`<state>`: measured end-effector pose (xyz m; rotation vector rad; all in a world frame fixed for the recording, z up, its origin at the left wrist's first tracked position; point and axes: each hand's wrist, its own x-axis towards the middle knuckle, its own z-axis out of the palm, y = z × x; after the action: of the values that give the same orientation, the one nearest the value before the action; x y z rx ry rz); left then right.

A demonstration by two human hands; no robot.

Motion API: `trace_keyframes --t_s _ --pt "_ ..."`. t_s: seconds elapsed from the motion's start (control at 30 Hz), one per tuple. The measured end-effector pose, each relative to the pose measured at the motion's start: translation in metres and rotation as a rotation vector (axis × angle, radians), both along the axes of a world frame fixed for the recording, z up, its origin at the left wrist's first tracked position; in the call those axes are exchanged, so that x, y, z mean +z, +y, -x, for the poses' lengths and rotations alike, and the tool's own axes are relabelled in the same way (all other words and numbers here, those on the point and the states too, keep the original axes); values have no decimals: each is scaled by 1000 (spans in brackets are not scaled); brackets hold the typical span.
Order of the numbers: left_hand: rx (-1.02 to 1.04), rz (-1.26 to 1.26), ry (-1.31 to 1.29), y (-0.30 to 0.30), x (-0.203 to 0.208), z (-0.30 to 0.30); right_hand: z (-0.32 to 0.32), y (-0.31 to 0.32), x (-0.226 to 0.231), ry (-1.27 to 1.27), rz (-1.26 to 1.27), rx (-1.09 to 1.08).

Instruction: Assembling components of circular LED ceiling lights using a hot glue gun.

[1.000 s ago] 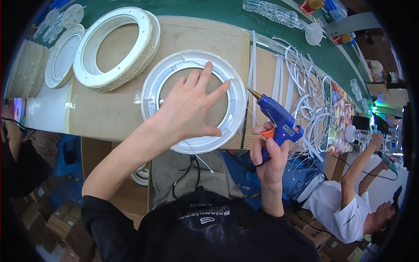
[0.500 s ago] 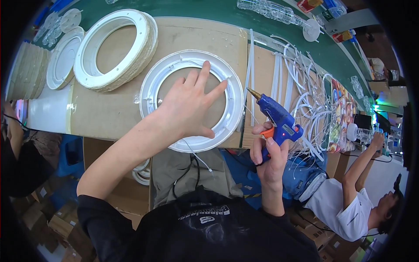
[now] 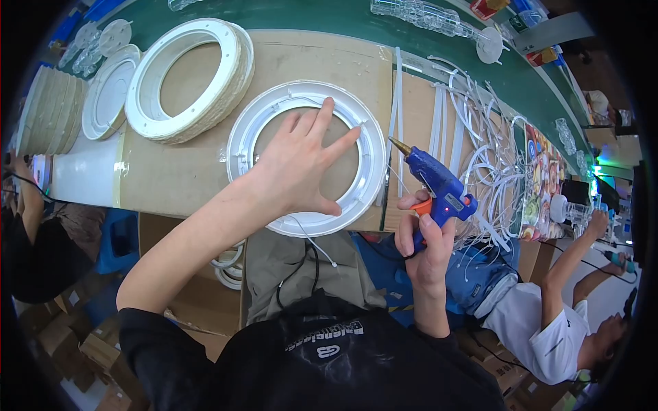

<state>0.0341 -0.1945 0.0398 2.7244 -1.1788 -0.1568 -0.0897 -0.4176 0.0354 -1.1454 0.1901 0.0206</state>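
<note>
A white ring-shaped frame [image 3: 373,147] lies on a cardboard sheet, its inner channel facing up. My left hand [image 3: 301,159] is spread over it, fingers stretched across the opening; the fingertips rest at the far and right inner rim, the thumb at the near rim. A thin white cable [image 3: 314,245] hangs from the ring's near edge. In my right hand [image 3: 426,246] is a blue hot glue gun [image 3: 439,181] with an orange trigger, held right of the ring. Its brass nozzle points up and left, apart from the ring.
At the left stand stacked white rings [image 3: 147,85], a white round frame [image 3: 110,96] and a pile of discs [image 3: 51,109]. White strips and coiled cables [image 3: 483,157] lie right of the glue gun. Clear plastic pieces [image 3: 432,24] lie at the back. A co-worker [image 3: 534,329] sits at the right.
The whole view has shifted slightly, moving the bench and rings a little to the right. Both hands keep their places; the co-worker's arms at the right have moved.
</note>
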Motion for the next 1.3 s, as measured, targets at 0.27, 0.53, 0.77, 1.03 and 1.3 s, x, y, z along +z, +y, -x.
trace_keyframes --t_s 0.27,0.53,0.77,1.03,1.3 --pt "4 -37 25 -4 0 -1 -3 1 -1 -9 -5 3" --pt "13 -52 -4 -7 0 0 -4 0 -2 9 -17 1" --pt "-59 -55 -22 -11 4 -2 -1 -4 -8 22 -10 -13" --pt "-56 -72 -15 -12 4 -4 -5 -5 -7 14 -18 7" --pt "-45 -115 11 -14 11 -3 -7 3 5 53 48 -27"
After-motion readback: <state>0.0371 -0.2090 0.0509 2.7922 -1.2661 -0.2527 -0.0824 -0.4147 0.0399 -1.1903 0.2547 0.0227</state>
